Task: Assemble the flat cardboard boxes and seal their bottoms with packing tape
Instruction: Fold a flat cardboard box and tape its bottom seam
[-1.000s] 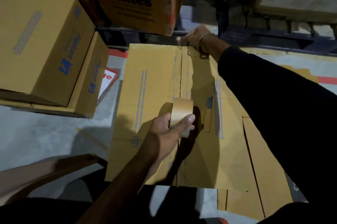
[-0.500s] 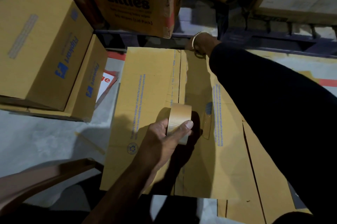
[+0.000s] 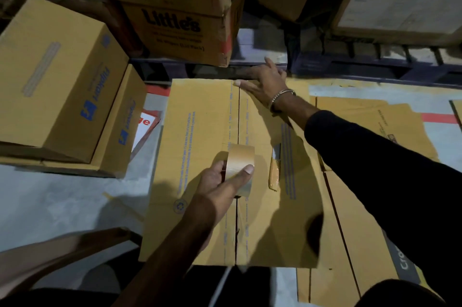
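Your left hand (image 3: 222, 179) pinches the tape roll (image 3: 240, 169) between thumb and fingers, upright on the box (image 3: 200, 156) over its centre seam, likely so the strip runs along the gap between the flaps. Your right hand (image 3: 265, 81) lies with fingers spread flat at the box's far edge, apparently pressing the tape end and flaps down. The cardboard is matte and creased, the roll glossy. A knife (image 3: 274, 169) rests just right of the roll.
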The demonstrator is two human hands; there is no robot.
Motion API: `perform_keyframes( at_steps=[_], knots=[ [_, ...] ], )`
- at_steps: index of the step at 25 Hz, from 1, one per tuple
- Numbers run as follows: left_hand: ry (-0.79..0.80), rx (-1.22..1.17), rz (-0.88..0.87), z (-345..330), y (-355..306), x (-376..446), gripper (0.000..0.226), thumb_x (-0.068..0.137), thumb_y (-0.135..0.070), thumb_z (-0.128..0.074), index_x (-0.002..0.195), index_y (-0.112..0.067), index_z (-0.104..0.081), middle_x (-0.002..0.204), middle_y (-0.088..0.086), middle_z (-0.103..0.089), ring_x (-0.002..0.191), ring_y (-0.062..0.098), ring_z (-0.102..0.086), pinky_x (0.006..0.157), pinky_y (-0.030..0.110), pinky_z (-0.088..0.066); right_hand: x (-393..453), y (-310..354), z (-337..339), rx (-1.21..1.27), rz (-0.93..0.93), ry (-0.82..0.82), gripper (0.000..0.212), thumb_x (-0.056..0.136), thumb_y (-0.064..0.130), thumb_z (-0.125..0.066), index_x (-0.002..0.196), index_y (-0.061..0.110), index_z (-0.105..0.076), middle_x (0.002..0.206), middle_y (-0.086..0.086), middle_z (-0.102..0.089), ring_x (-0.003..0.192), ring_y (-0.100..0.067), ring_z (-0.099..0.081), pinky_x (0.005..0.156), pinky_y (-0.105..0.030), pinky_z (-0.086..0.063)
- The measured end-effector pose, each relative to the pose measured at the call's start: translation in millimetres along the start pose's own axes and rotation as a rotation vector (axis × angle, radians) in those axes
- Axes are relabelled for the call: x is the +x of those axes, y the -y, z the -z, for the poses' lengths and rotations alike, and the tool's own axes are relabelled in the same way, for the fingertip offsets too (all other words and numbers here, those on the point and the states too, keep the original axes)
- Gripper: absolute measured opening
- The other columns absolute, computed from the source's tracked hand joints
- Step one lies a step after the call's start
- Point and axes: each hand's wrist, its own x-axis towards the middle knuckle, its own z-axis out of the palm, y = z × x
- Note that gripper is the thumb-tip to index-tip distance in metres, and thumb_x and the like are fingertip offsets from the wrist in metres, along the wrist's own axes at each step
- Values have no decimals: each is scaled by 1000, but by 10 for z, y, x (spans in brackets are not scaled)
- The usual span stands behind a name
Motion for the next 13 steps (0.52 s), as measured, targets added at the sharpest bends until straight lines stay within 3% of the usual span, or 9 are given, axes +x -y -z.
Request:
perform_keyframes(
  at_steps=[3,6,8,12,13],
  knots=[
    [27,41,0,13,4,-71,31,94,-43,-73,120,-26,-70,108,-14,-78,99,0,-72,79,17,-48,-182,17,21,-78,8,24,87,87,82,-51,155,28,-44,166,-8,-30,159,-29,-1,123,-56,-5],
    [30,85,-35,9,31,-128,31,94,-45,-72,120,-28,-70,106,-15,-78,94,-4,-71,73,10,-49,-481,104,13,-161,-2,60,107,82,89,-46,164,26,-19,173,-12,-2,158,-29,14,124,-58,6],
    [30,105,-67,-16,26,-117,35,94,-45,-73,125,-28,-67,109,-14,-77,98,-2,-70,72,9,-49,-730,174,-4,-248,35,99,111,81,88,-48,165,24,-11,172,-12,5,157,-29,18,124,-61,6],
    [43,134,-52,-41,-34,-21,45,93,-56,-70,130,-32,-64,123,-13,-72,120,9,-64,85,20,-46,-1136,274,-71,-290,82,176,94,91,41,-69,165,22,-13,173,-7,4,159,-25,10,125,-62,-7],
    [32,127,-35,-47,-29,-22,45,93,-58,-69,128,-31,-66,121,-12,-74,119,11,-65,90,23,-48,-1161,265,-80,-279,81,175,94,92,41,-69,165,22,-13,173,-6,3,159,-24,7,125,-62,-9]
  ],
)
